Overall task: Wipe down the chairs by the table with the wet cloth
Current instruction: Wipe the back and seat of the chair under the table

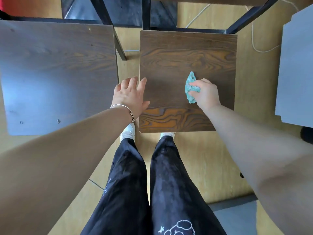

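Middle chair seat [186, 53]: brown wood-grain square panel, seen from above; black metal frame at its far edge.
Wet cloth [191, 88]: teal, bunched; pressed on the middle seat, right of centre.
Right hand [205, 94]: fingers clamped around the cloth, knuckles up.
Left hand [130, 95]: flat, fingers spread apart, resting over the seat's left edge; whether the palm bears on it is hard to tell.
Bracelet [123, 108]: thin metal band on the left wrist.
Left chair seat [55, 75]: same panel, glare across it, just beside the middle seat.
Grey panel [298, 68]: far right, partly cut off.
Floor [254, 92]: light wood, a pale cord [254, 43] trailing on it.
Legs [149, 192]: dark trousers, white shoes at the seat's near edge.
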Demonstrator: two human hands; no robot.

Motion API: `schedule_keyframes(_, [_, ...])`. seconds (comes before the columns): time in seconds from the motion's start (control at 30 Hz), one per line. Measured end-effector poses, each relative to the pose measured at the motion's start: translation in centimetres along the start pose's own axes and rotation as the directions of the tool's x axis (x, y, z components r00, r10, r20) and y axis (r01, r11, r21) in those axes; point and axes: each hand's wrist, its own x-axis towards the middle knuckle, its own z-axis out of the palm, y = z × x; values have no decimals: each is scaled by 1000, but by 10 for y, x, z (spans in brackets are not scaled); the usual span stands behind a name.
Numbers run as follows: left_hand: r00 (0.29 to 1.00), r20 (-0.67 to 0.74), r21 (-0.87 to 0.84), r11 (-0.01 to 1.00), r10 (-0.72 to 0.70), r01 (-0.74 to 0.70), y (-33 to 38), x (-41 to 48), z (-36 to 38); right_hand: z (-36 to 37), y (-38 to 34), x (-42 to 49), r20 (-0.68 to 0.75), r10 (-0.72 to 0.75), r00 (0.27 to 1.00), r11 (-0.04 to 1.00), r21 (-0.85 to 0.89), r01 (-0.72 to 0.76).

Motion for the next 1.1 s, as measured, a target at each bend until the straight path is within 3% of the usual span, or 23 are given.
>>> schedule_keyframes(0.5, [998,-48,20,999,34,-33,-27,-14,-1,65,-41,-70,126,-138,982,990,-14,141])
schedule_keyframes(0.77, [999,-34,13,1000,27,-27,-32,-15,-1,110,-73,-113,314,-281,907,949,-49,311])
schedule_keyframes(0.97, [1000,-27,33,999,12,-11,-26,-15,-6,116,-80,-122,305,-215,928,977,68,204])
schedule_keyframes(1.1, [1000,-21,31,1000,3,-2,-14,-14,-15,86,-71,-113,193,-123,973,986,137,97])
